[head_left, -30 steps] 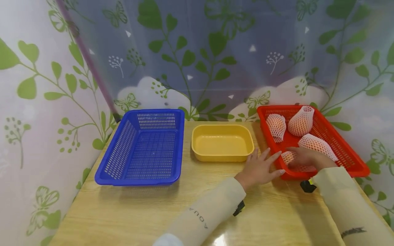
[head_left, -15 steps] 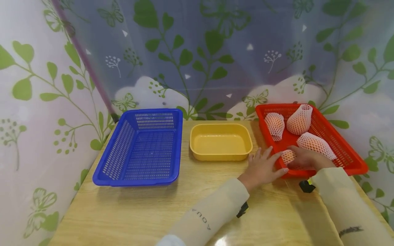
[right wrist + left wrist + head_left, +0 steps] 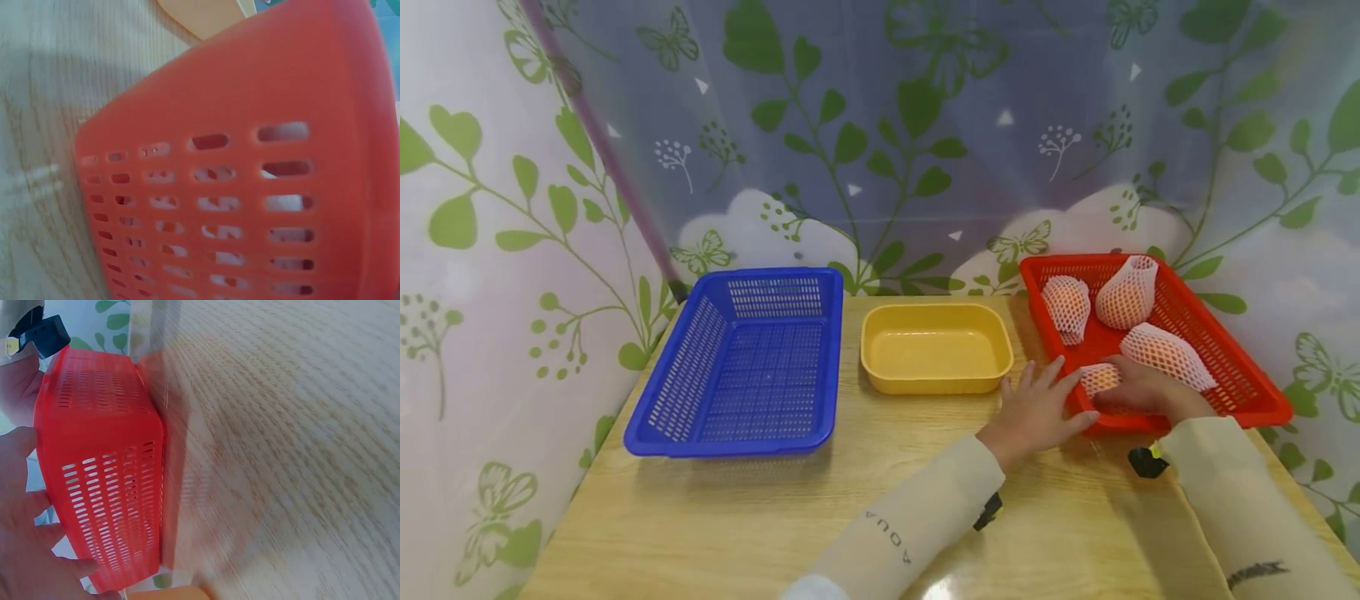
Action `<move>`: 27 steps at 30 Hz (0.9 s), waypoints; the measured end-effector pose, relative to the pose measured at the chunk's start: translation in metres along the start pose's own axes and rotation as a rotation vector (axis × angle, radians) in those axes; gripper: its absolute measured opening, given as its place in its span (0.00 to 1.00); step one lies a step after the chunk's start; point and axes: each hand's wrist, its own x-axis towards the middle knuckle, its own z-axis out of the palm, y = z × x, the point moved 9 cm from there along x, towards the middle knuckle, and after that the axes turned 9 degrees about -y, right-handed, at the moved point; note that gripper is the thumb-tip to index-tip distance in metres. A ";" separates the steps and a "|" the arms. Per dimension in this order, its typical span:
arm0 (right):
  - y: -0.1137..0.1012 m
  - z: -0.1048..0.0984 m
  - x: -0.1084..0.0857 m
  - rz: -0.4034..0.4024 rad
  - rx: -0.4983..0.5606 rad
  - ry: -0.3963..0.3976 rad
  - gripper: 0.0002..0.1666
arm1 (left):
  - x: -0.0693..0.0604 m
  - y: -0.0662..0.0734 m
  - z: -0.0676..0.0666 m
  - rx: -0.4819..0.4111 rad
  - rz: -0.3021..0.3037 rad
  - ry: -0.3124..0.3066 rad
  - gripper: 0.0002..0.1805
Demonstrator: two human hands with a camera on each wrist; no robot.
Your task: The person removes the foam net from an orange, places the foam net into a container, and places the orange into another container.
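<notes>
Right hand [image 3: 1138,388] grips a foam-netted fruit [image 3: 1099,379] in the near left corner of a red plastic basket [image 3: 1097,340]

The step in hand looks like securing this 1 fruit for a lift: the fingers curl over it, though their tips are hidden, while 3 other netted fruits [image 3: 1126,296] lie deeper in the basket. The left hand [image 3: 1033,414] has its fingers spread at the left rim, seemingly steadying it. Leftward on the wooden table [image 3: 700,533] stand a yellow tray [image 3: 936,384] and a blue basket [image 3: 730,447]. A lift would call for a hold round the fruit itself, not just its loose net, and enough height to pass the rim
</notes>
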 end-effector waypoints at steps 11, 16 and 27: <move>-0.005 -0.008 -0.015 0.024 0.063 0.060 0.58 | 0.000 -0.002 -0.001 -0.039 0.001 0.014 0.36; -0.009 -0.019 -0.022 -0.003 0.035 0.152 0.53 | 0.000 -0.003 0.000 -0.073 0.006 0.023 0.36; -0.014 -0.029 -0.041 -0.067 0.114 0.226 0.52 | 0.001 -0.005 -0.001 -0.217 0.022 0.044 0.33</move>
